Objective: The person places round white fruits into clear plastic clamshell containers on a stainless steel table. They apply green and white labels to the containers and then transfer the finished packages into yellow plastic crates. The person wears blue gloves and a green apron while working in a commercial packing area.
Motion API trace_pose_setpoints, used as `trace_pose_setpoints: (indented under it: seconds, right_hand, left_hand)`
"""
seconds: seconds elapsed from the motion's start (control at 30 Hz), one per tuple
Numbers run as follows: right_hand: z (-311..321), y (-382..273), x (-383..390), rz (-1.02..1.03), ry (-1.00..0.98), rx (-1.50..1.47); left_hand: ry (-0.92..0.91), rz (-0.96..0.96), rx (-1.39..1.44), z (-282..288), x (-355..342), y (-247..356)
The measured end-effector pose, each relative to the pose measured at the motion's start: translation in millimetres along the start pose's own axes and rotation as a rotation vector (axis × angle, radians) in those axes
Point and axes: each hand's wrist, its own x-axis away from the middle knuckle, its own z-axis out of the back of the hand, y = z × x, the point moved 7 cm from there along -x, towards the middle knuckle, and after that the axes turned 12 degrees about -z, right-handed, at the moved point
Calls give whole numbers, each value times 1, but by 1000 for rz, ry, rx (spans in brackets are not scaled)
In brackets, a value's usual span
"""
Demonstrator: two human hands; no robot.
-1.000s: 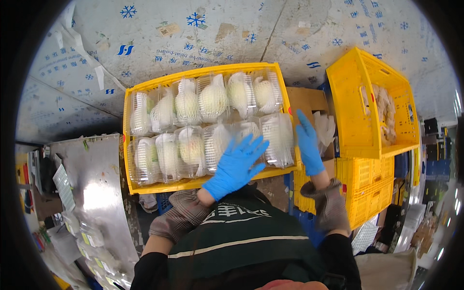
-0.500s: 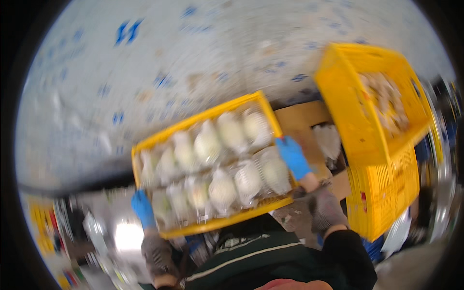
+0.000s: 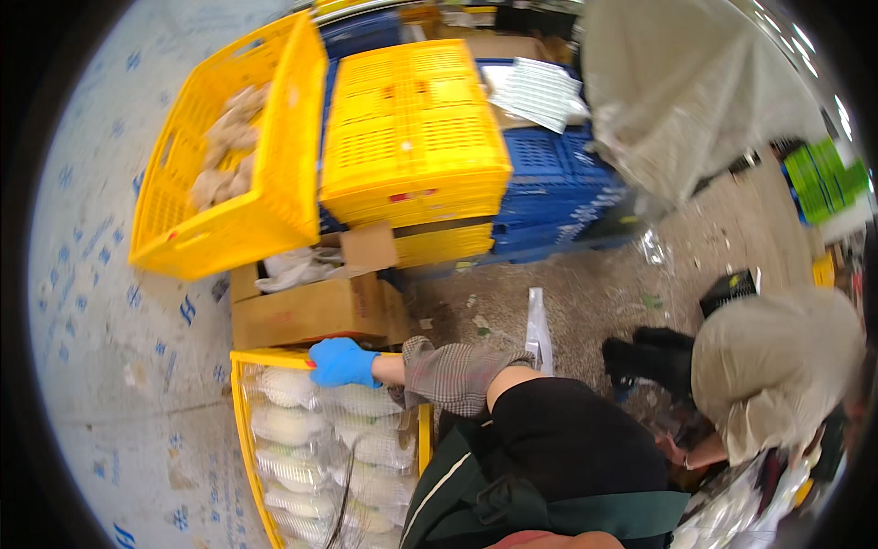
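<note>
A yellow plastic crate (image 3: 245,439) lies at the lower left, holding two rows of pale oval produce (image 3: 294,425) in foam nets and clear plastic wrap; its exact kind cannot be told. My right hand (image 3: 344,363), in a blue glove, is closed over the crate's far rim, next to a brown cardboard box (image 3: 306,316). The fingertips are hidden at the rim. My left hand is out of the picture, as is the near end of the crate.
A tilted yellow crate (image 3: 302,183) with tan lumpy items stands beyond the box. Right of it are stacked yellow crates (image 3: 412,137) and blue crates (image 3: 558,174). Another person (image 3: 777,375) bends at the right. A grey sheet (image 3: 686,91) hangs behind; a patterned wall (image 3: 91,274) bounds the left.
The view has swung to the right, bringing the crate stacks and the other person into sight. My left hand has left the picture; my right hand stays on the crate's rim.
</note>
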Motion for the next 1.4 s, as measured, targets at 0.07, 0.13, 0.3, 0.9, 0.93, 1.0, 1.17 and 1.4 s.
trace_pose_setpoints:
  seconds: [0.07, 0.13, 0.3, 0.9, 0.93, 1.0, 1.17, 1.4]
  right_hand:
    - [7, 15, 22, -4, 63, -12]
    - [20, 22, 50, -14, 100, -29]
    - [44, 47, 114, -68, 158, -37]
    - [107, 206, 249, -234, 472, -175]
    - [119, 217, 263, -236, 505, -179]
    - [149, 241, 302, -274, 563, -150]
    - [196, 307, 409, -484, 737, -181]
    - [213, 377, 552, -715, 1006, -251]
  left_hand:
    - [-53, -30, 54, -6, 10, 14]
    - [-83, -60, 98, -6, 18, 25]
    - [-142, -41, 193, 3, 37, 35]
    - [-113, 202, 459, 61, 131, 86]
    - [-93, 217, 490, 69, 134, 91]
    - [-77, 238, 565, 85, 147, 104]
    - [-173, 276, 757, 96, 167, 138]
    - [-537, 193, 937, 44, 172, 223]
